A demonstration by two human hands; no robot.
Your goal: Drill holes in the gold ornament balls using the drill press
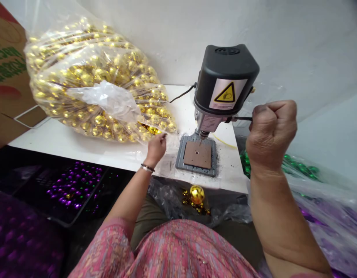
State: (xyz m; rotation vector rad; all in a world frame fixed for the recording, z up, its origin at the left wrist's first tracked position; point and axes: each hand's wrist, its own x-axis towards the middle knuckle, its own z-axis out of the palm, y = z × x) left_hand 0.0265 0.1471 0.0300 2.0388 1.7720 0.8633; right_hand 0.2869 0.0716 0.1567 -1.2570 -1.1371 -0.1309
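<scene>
A small black drill press (pixel 224 83) stands on a white table (pixel 80 148), its bit above a brown pad on the grey base plate (pixel 197 155). My right hand (pixel 270 133) is closed in a fist round the press's black feed lever (pixel 242 118). My left hand (pixel 156 147) reaches to the mouth of a big clear plastic bag of gold balls (pixel 91 83), fingers curled at the plastic; what they hold is hidden. One gold ball (pixel 197 193) lies in plastic on my lap.
A cardboard box (pixel 7 73) stands at the left. Below the table on the left, a dark crate (pixel 71 187) holds purple and green balls. Green balls (pixel 300 168) and purple balls in plastic lie at the right. A white wall is behind.
</scene>
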